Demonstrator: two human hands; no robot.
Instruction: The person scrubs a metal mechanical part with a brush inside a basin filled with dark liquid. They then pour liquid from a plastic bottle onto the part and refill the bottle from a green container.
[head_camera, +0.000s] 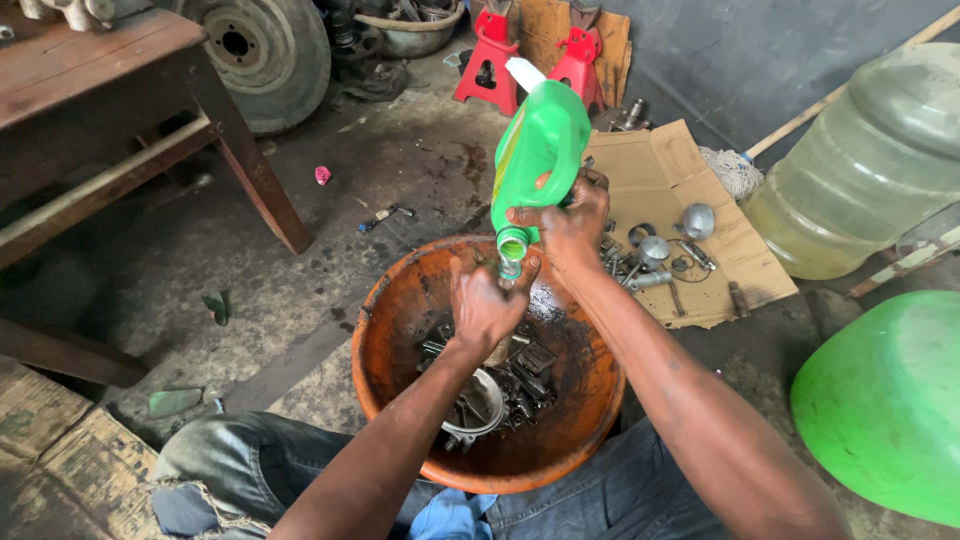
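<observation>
Denim-clad knees (250, 465) frame a round orange metal basin (400, 300) holding oily dark engine parts (500, 385). Over it, the left hand (485, 305) pinches at the neck of a tilted green plastic bottle (540, 140), fingers closed near its small cap. The right hand (570, 225) is clenched around the bottle's lower body, steadying it mouth-down. Pouring appears under way; a steady tilt seems needed. Beyond lie flattened brown cardboard (660, 180) with metal fittings and two red jack stands (490, 65).
</observation>
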